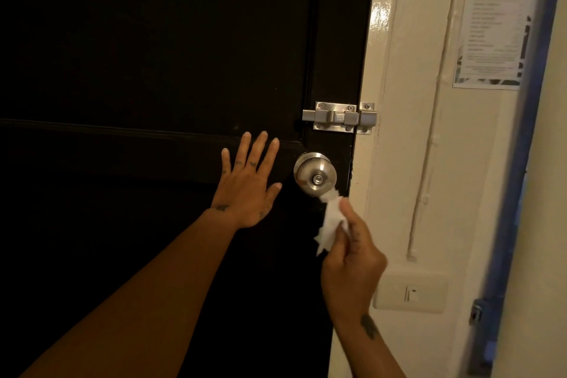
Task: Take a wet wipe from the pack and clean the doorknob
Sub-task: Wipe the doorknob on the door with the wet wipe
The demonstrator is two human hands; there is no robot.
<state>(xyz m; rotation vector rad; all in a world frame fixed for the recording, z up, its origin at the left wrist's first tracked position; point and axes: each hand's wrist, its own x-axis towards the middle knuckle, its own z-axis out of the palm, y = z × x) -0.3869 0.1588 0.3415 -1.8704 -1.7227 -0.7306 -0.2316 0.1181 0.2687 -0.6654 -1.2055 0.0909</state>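
Observation:
A round steel doorknob [315, 174] sits near the right edge of a black door [153, 55]. My right hand [352, 261] is below and right of the knob, shut on a crumpled white wet wipe [333, 221]. The wipe's top end touches the knob's lower right rim. My left hand [248, 184] lies flat on the door just left of the knob, fingers spread, holding nothing. The wipe pack is not in view.
A steel slide bolt [339, 117] is fixed above the knob, bridging the door and the cream frame [386, 70]. A light switch [409, 293] is on the wall at lower right. A printed notice [492, 37] hangs higher up.

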